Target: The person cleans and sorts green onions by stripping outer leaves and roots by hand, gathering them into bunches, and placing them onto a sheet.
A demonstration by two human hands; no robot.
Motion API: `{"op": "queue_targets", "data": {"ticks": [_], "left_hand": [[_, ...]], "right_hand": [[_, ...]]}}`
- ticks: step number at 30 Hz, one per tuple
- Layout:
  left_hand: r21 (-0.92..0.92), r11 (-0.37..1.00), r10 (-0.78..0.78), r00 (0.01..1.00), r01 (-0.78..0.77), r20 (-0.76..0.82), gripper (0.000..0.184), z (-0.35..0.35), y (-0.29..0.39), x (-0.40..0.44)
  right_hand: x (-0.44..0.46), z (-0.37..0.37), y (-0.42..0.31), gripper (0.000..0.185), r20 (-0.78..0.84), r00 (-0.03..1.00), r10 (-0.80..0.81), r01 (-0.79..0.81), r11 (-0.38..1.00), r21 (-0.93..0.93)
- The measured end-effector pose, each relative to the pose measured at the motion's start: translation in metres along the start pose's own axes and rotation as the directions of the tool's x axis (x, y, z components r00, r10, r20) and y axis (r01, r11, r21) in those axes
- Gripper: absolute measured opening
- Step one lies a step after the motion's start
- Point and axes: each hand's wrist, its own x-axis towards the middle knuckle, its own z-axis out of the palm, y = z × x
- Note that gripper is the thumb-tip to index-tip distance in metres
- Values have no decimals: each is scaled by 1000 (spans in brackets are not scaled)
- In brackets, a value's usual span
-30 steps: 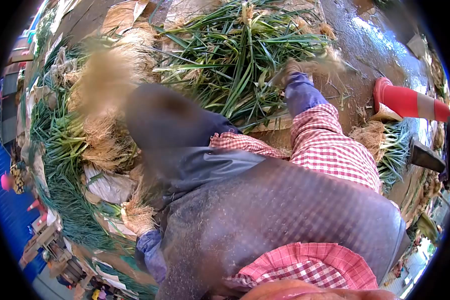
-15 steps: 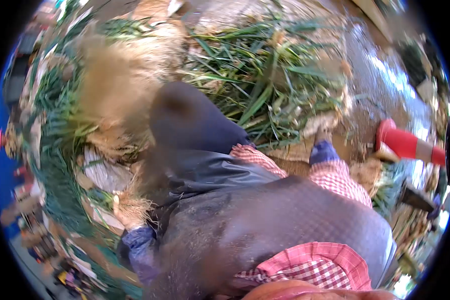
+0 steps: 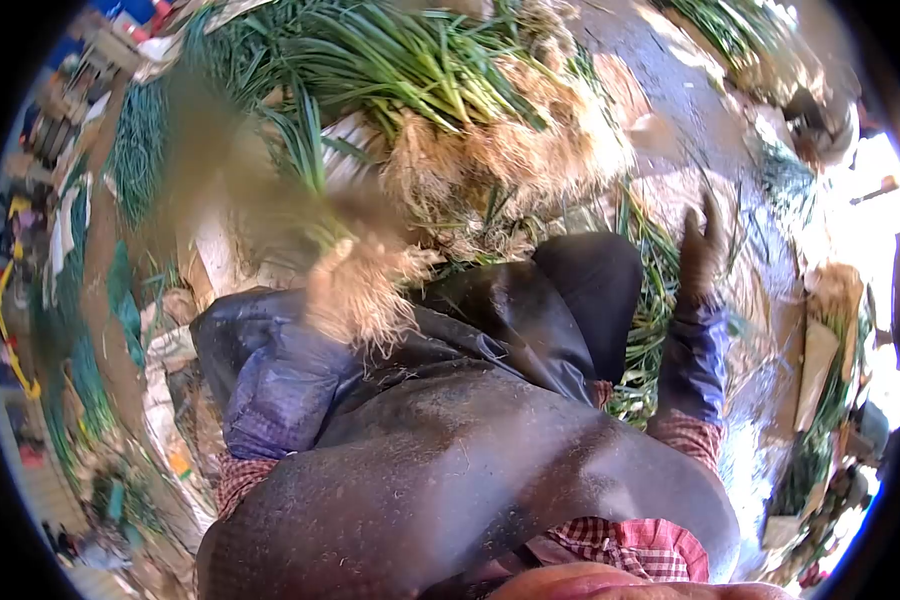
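Note:
My left hand [image 3: 330,264] is closed around a small bunch of green onions, its pale stringy roots [image 3: 372,305] hanging over my dark apron. The bunch's green leaves [image 3: 312,150] point away from me. Those roots and a blur cover part of the fingers. On the other side, my right hand [image 3: 703,248] reaches forward with fingers apart and nothing in it, above loose leaves and brown sheeting. Ahead of both hands lies a large pile of green onions [image 3: 410,65], with its thick mat of roots [image 3: 500,155] towards me.
Loose green leaves [image 3: 650,285] lie beside my right knee. More green onions [image 3: 725,30] are heaped at the far right, past a strip of wet floor [image 3: 620,35]. Another bundle [image 3: 838,345] lies along the right edge. A yellow strap or hose [image 3: 6,330] shows at far left.
My view has swung, and the root-side pile now lies ahead. My left hand has risen from low at the left with the rooted bunch. My right hand has lifted off the leaves, fingers spread.

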Motion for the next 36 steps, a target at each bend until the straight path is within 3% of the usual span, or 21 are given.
{"op": "queue_targets", "data": {"ticks": [3,5,7,9,13,14,15,17,18,20,21,23,25,27,29,30,31,32,33,35,36], "left_hand": [[-26,999,-28,993,31,118,17,-21,2,-2],[-54,998,-24,985,33,173,16,-16,11,-11],[-117,992,-35,994,47,103,17,-7,18,-20],[-45,999,14,992,-9,124,20,-26,17,-12],[-115,990,-60,979,84,196,19,-27,16,-11],[-95,992,-54,969,79,240,18,-34,17,-7],[-94,993,-48,967,74,250,18,-31,20,-9],[-115,992,-25,975,52,221,19,-29,22,-10],[-123,992,-10,975,38,223,19,-26,22,-10],[-123,992,-13,981,37,191,16,-30,23,-1],[-127,991,-17,982,41,189,16,-29,23,0],[-130,988,-60,987,80,150,19,-26,23,1],[-129,988,-58,978,85,203,19,-26,24,1],[-222,972,-49,987,82,151,20,-18,21,-1],[-141,978,-102,947,151,306,25,-39,22,8],[-87,979,-142,924,184,356,29,-55,22,15],[-138,973,-131,935,185,329,31,-42,24,9],[-189,965,-120,946,183,302,33,-30,26,3],[-238,955,-109,955,177,275,37,-17,27,-4],[-210,974,-24,958,87,285,36,-25,18,3],[-163,985,-1,941,60,339,34,-33,15,10]], "right_hand": [[41,81,-136,30,125,899,-421,420,907,33],[43,125,-208,23,309,813,-494,484,868,111],[39,163,-254,30,520,707,-479,622,772,-135],[30,218,-257,29,403,711,-576,701,618,-356],[36,287,-229,42,410,670,-619,738,494,-460],[42,290,-234,37,509,802,-313,555,704,-442],[46,280,-255,33,595,803,28,310,833,-458],[27,235,-288,20,596,798,-90,383,839,-387],[19,228,-286,17,635,769,-74,135,990,-49],[5,212,-292,20,713,699,-54,-409,788,461],[-5,204,-301,20,716,696,-50,-412,789,455],[-21,192,-317,19,660,742,115,-609,528,592],[-28,172,-321,26,495,866,-69,-457,293,840],[-25,152,-317,31,142,989,30,-143,397,907],[-13,127,-309,27,217,946,242,-280,268,922],[-8,118,-267,25,436,900,14,-338,652,678],[-4,109,-224,24,609,763,-216,-69,910,409],[-13,109,-213,17,766,477,-432,456,866,205],[-20,111,-200,11,910,115,-399,866,489,105],[-33,95,-263,11,908,396,-136,325,946,0],[-32,109,-262,16,843,456,-285,449,892,59]]}}
